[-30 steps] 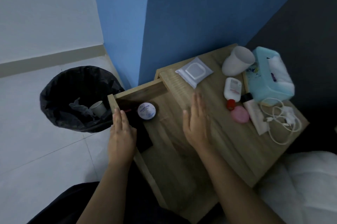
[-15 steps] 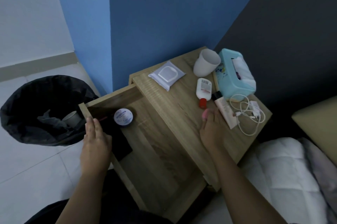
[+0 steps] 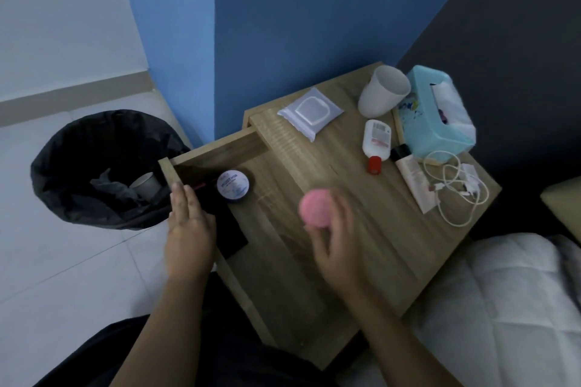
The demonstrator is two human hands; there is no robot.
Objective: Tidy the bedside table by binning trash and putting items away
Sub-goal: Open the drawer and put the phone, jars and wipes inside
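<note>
Right hand (image 3: 338,248): fingers curled round a pink ball (image 3: 316,207), smooth and round, held above the near middle of the tabletop.
Left hand (image 3: 188,229): flat, fingers straight and together, nothing grasped; it lies on the left front edge of the open drawer (image 3: 217,153).
Bedside table (image 3: 361,229): pale wood grain, square top, set against a blue wall.
Drawer contents: round tin (image 3: 233,185) with white printed lid; beside it a flat black thing, not identifiable.
Bin (image 3: 103,166): round, lined with crinkled black plastic, on the tiled floor left of the table; a paper cup (image 3: 147,187) and grey crumpled scrap inside.
Wipes packet (image 3: 309,113): flat, soft, white, far left of the top.
Cup (image 3: 383,91): white, tilted against the tissue box.
Tissue box (image 3: 437,116): teal, rounded corners, far right.
Bottle (image 3: 375,141): white, red cap, lying flat.
Tube (image 3: 412,179): slim, pale, black cap, lying flat.
Cable (image 3: 452,185): white, loosely coiled with its plug, right edge.
</note>
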